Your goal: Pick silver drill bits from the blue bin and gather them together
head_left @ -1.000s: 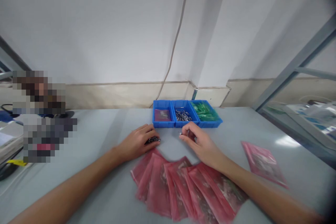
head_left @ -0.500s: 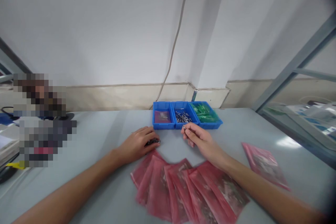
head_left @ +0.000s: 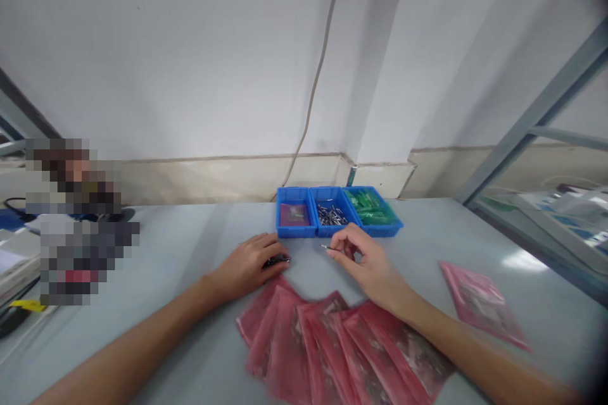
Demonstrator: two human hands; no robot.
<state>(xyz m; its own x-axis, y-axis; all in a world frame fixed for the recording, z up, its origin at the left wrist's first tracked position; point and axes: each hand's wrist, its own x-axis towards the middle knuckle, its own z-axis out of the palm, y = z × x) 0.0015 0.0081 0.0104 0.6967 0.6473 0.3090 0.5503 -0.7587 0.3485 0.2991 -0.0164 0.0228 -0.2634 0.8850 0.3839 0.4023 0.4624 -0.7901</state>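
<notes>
My left hand (head_left: pixel 256 262) rests on the table, fingers curled over several small dark and silver metal pieces (head_left: pixel 276 260); their exact kind is too small to make out. Between the thumb and fingertips of my right hand (head_left: pixel 358 256) is a thin metal pin (head_left: pixel 327 247), its silver tip pointing left. Just beyond that hand, the middle blue bin (head_left: pixel 325 232) contains many similar loose metal pieces (head_left: pixel 332 215). Pink translucent bags (head_left: pixel 289 348) lie fanned out and overlapping below both hands, with small parts visible inside some.
The left blue bin (head_left: pixel 280 228) has a pinkish bag in it, and the right blue bin (head_left: pixel 387 230) green packets. Another pink bag (head_left: pixel 484 304) lies at the right. Metal frames flank the table (head_left: pixel 185 253). A blurred-out person (head_left: pixel 85 228) is at the far left.
My right hand has turned and shifted slightly, so the thin metal pin now sticks out to the left of the fingertips. My left hand has stayed in place.
</notes>
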